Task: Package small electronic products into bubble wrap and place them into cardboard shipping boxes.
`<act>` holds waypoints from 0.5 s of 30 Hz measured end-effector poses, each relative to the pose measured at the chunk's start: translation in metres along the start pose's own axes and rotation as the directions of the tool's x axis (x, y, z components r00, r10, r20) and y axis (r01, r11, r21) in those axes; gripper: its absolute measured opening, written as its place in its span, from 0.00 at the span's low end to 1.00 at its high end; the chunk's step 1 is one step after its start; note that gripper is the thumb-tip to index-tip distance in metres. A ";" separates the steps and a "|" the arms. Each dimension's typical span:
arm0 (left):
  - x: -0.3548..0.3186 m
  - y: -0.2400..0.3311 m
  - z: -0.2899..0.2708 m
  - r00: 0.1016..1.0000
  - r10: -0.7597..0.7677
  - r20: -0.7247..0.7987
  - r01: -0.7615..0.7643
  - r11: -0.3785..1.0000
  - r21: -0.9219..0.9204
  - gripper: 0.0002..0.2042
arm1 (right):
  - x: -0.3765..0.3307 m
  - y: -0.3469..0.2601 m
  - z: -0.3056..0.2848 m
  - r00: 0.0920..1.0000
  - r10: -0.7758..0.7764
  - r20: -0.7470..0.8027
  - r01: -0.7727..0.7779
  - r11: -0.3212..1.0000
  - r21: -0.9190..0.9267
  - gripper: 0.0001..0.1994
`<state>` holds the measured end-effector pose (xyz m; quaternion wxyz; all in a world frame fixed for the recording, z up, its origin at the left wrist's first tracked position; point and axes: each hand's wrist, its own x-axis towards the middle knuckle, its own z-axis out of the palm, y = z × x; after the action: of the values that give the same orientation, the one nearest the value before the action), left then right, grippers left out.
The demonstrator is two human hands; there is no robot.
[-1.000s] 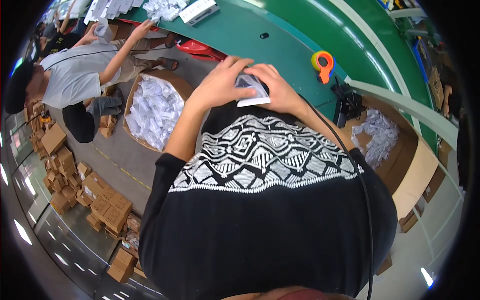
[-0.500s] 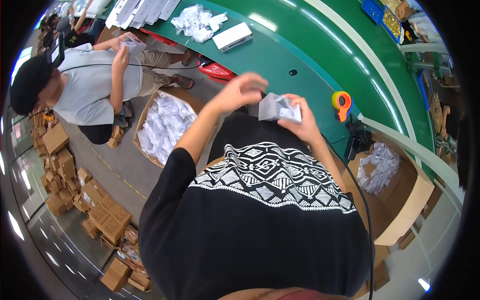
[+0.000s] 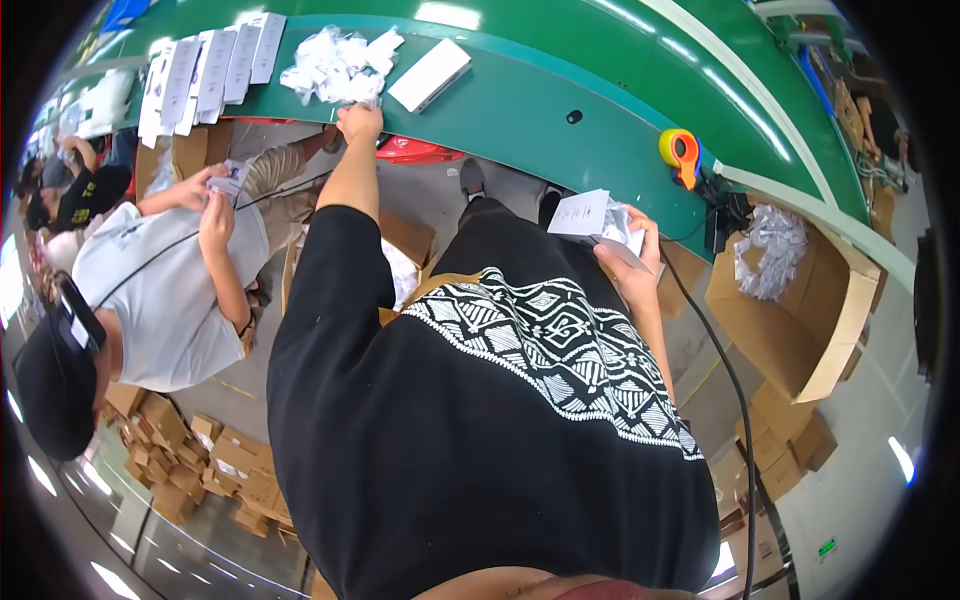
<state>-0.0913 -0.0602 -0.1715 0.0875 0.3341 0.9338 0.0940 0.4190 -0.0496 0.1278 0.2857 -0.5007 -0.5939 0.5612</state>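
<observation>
Left hand (image 3: 360,122): at the near edge of the bagged packets (image 3: 338,66); whether it grips one, I can't tell.
Right hand (image 3: 637,258): grasping an open white box (image 3: 588,216), jutting leftward.

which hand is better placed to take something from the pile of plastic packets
Probably the left hand: it is at the near edge of the packet pile, while the right hand holds a white box farther off.

I'm holding my left arm (image 3: 350,185) far out in front, the left hand (image 3: 360,121) curling. My right hand (image 3: 636,265) is gripping, with the right forearm (image 3: 651,335) slanting forward.
</observation>
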 end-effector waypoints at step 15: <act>-0.203 0.151 -0.211 0.725 0.315 0.612 0.648 -0.013 -0.761 0.07 | 0.048 -0.038 0.001 0.862 -0.441 0.248 0.489 0.854 -0.179 0.25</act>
<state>0.1074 -0.1001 0.0883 0.6215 0.0486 0.5211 0.5829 0.3919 -0.0014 0.1533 0.2913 -0.3133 -0.7853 0.4475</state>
